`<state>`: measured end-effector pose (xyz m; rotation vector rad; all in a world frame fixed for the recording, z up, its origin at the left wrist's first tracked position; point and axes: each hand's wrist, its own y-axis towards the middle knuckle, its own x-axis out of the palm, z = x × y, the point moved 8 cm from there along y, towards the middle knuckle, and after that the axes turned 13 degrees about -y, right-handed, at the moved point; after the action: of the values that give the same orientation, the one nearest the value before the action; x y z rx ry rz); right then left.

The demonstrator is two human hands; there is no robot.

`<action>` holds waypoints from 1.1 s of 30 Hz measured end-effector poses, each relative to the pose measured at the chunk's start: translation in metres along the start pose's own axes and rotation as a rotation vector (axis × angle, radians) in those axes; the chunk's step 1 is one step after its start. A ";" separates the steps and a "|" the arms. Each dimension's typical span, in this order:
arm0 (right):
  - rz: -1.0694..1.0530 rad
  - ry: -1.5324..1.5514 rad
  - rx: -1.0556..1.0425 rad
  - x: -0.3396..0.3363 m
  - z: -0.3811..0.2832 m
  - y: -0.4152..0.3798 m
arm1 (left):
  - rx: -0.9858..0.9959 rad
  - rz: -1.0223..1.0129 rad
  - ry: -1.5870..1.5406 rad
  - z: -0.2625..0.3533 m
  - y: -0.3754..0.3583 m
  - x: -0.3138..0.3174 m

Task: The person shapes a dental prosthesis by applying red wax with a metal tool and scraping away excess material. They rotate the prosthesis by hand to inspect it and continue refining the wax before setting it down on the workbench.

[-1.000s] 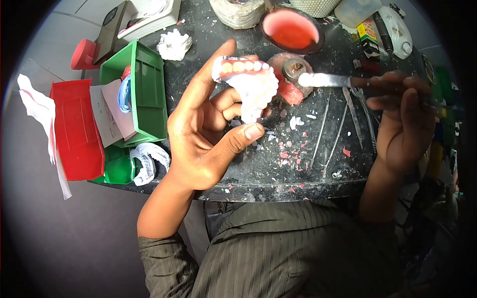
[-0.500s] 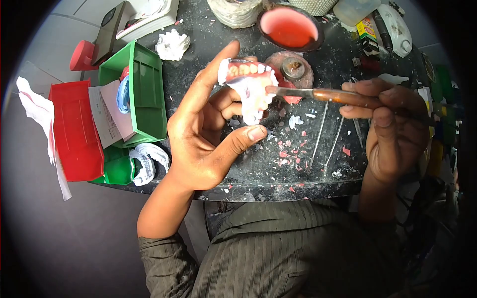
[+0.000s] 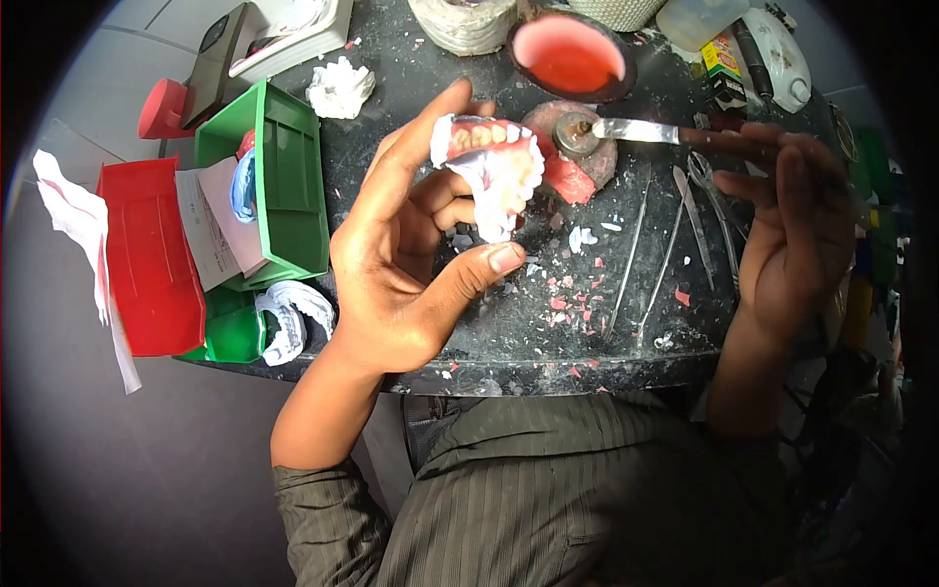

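Note:
My left hand (image 3: 401, 245) holds a denture model (image 3: 494, 171), with white teeth set in pink wax on a white plaster base. Its fingers curl behind the model and the thumb lies by its lower edge. In my right hand (image 3: 792, 215) is a wax knife (image 3: 641, 132) with a brown handle. The knife's blade tip is beside the wick of a small metal burner (image 3: 577, 134); no flame can be made out. A piece of pink wax (image 3: 569, 181) lies against the burner's base.
A dish of red wax (image 3: 572, 59) sits behind the burner. Thin metal tools (image 3: 696, 210) and wax scraps (image 3: 572, 303) lie on the dark bench. Green (image 3: 293, 186) and red (image 3: 152, 264) bins stand left, near a dental impression (image 3: 284, 323). Crumpled white paper (image 3: 339, 88) lies behind.
My right hand has drawn the wax knife away from the denture model, up and to the right, to the burner. My left hand and the model have barely moved.

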<state>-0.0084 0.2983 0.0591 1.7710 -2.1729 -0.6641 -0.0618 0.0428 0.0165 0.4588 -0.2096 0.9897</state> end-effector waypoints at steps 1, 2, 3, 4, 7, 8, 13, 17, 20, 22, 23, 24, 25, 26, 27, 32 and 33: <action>0.050 -0.042 0.032 -0.005 0.004 0.001 | 0.016 -0.002 0.008 0.001 0.000 0.000; 0.050 -0.042 0.031 -0.002 0.003 0.001 | 0.017 -0.003 0.008 0.001 0.000 0.000; 0.122 -0.103 0.057 -0.002 0.003 0.002 | 0.010 -0.002 0.014 0.002 0.000 0.000; 0.195 -0.163 0.083 -0.005 0.003 0.002 | 0.004 -0.002 0.019 0.001 0.000 0.000; -0.013 0.026 0.035 0.003 0.001 0.000 | 0.025 -0.018 0.017 0.002 0.001 0.000; -0.014 0.026 0.035 0.005 0.002 0.000 | 0.025 -0.018 0.017 0.002 0.000 -0.001; -0.180 -0.073 -0.220 0.032 -0.022 -0.004 | 0.058 -0.007 -0.096 0.002 0.000 -0.001; -0.211 -0.121 -0.153 0.046 -0.027 -0.012 | 0.060 0.003 -0.111 0.001 0.001 -0.001; -0.188 -0.131 -0.130 0.052 -0.028 -0.014 | 0.044 0.014 -0.112 0.000 0.000 -0.002; -0.161 -0.162 -0.142 0.052 -0.028 -0.015 | 0.038 0.026 -0.120 -0.001 0.000 -0.002; -0.161 -0.162 -0.142 0.051 -0.028 -0.015 | 0.038 0.027 -0.120 -0.001 0.000 -0.002; -0.166 -0.162 -0.136 0.051 -0.027 -0.016 | 0.036 0.025 -0.119 -0.001 0.000 -0.002; -0.170 -0.163 -0.131 0.050 -0.027 -0.016 | 0.035 0.023 -0.120 -0.001 0.000 -0.002; -0.170 -0.164 -0.132 0.050 -0.027 -0.015 | 0.036 0.022 -0.120 -0.001 0.000 -0.002; -0.171 -0.158 -0.140 0.051 -0.027 -0.015 | 0.034 0.028 -0.125 -0.001 0.000 -0.002; -0.205 -0.141 -0.167 0.047 -0.024 -0.015 | 0.034 0.028 -0.125 -0.002 0.000 -0.002; -0.184 -0.147 -0.198 0.044 -0.024 -0.015 | 0.043 0.021 -0.131 -0.001 0.000 -0.001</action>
<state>0.0064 0.2492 0.0687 1.8821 -1.9660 -1.0447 -0.0625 0.0426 0.0148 0.5630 -0.3118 0.9869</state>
